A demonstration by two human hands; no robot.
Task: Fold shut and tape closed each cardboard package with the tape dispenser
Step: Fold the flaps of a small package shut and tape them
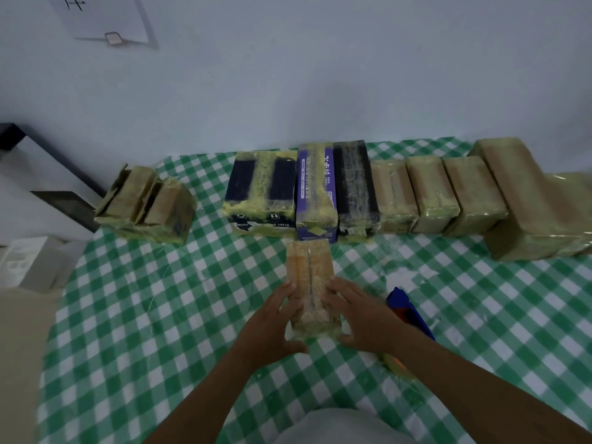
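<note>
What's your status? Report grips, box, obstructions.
Left grip and right grip holding box. Flaps folded shut. Tape dispenser lying by right grip.

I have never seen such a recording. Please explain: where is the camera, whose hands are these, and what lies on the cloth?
There is no machine: a person wears one camera on the head, looking down at their own hands. The left hand and the right hand hold a small cardboard package from both sides. It lies on a green checked cloth. A blue tape dispenser lies beside the right forearm. Along the far edge stands a row of taped packages; one box at the far left has open flaps.
</note>
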